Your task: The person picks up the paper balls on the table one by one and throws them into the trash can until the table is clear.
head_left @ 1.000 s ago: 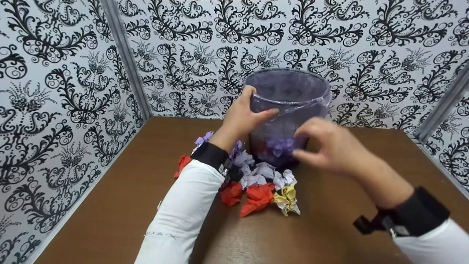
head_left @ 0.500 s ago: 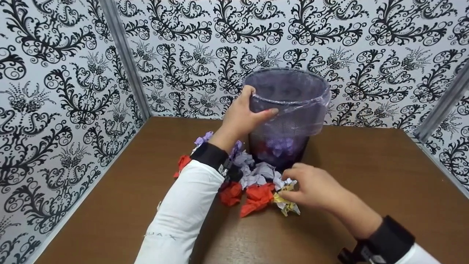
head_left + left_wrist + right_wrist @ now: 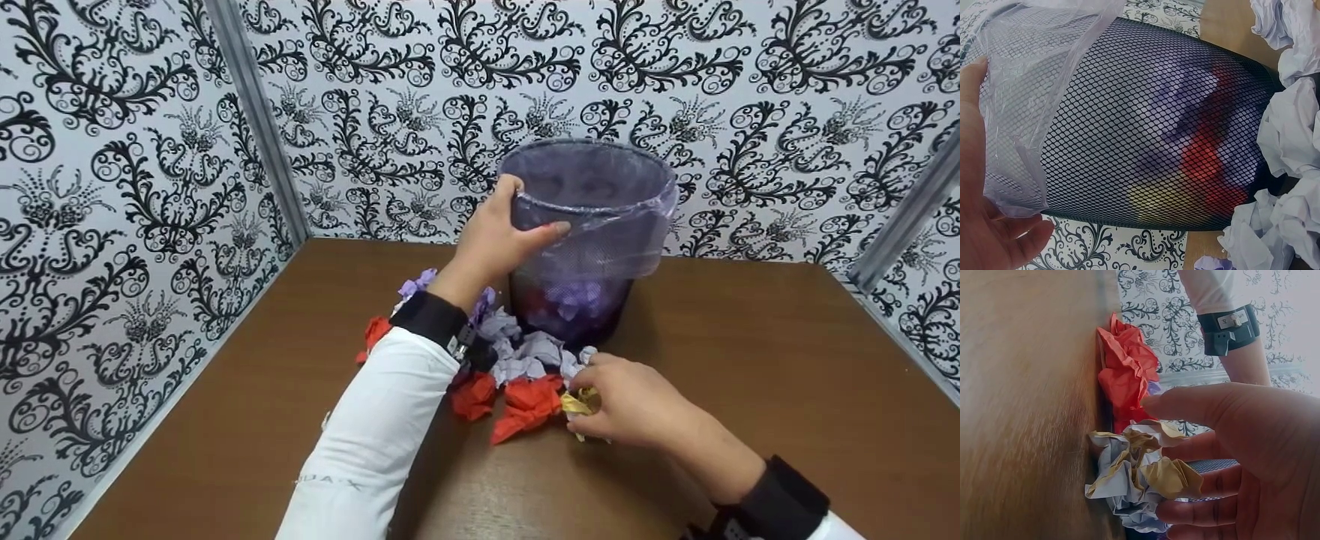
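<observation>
A dark mesh wastebasket point(image 3: 570, 315) with a clear plastic liner point(image 3: 622, 240) stands upright near the back of the table. My left hand point(image 3: 495, 236) grips the left side of its rim, thumb across the front over the liner. Low down, my right hand point(image 3: 634, 401) reaches around a crumpled yellow-and-white paper ball point(image 3: 1145, 472). Its fingers lie along the far side of the ball, and the thumb stands apart, in front of a red paper ball point(image 3: 1129, 374). In the left wrist view, purple, red and yellow crumpled paper point(image 3: 1202, 157) shows through the mesh.
Several crumpled papers lie at the basket's foot: pale lilac ones point(image 3: 536, 352), red ones point(image 3: 474, 396) and purple ones point(image 3: 416, 283), some hidden by the left arm. Patterned wall panels point(image 3: 420, 127) enclose the back and sides of the brown table point(image 3: 765, 360).
My right hand has come down from beside the basket to the yellow-and-white paper ball and now surrounds it. The liner's right edge hangs looser. My left hand stays on the rim.
</observation>
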Available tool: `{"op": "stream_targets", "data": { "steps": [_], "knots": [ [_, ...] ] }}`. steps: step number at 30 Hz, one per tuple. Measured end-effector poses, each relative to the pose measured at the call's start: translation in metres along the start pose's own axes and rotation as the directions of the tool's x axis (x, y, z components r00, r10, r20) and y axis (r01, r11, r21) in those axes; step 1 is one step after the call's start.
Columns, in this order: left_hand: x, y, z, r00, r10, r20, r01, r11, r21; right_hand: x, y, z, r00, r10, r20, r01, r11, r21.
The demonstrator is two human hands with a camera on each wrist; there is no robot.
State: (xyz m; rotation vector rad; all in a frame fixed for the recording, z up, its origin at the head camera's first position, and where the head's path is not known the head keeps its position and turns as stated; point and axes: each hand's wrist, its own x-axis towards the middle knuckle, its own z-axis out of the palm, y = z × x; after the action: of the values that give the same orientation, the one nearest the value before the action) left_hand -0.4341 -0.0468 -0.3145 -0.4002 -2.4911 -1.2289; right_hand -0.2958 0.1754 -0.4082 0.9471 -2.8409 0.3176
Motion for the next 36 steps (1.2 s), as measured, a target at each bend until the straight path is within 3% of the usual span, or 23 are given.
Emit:
{"op": "stream_targets", "data": {
  "steps": [14,24,36],
  "knots": [
    [0.0,-0.004,0.0,1.0,0.017,0.001,-0.017,1.0,-0.02,-0.002,0.008,0.007,0.999,-0.035,-0.016,0.035,0.999,0.009],
    [0.0,-0.006,0.001,0.999,0.041,-0.029,-0.041,0.999,-0.02,-0.003,0.006,0.01,0.998,-0.057,0.008,0.057,0.998,0.02],
    [0.001,-0.002,0.001,1.0,0.017,-0.006,-0.017,1.0,-0.017,-0.004,0.004,0.012,0.997,-0.033,0.071,0.029,0.998,0.054]
  ]
}}
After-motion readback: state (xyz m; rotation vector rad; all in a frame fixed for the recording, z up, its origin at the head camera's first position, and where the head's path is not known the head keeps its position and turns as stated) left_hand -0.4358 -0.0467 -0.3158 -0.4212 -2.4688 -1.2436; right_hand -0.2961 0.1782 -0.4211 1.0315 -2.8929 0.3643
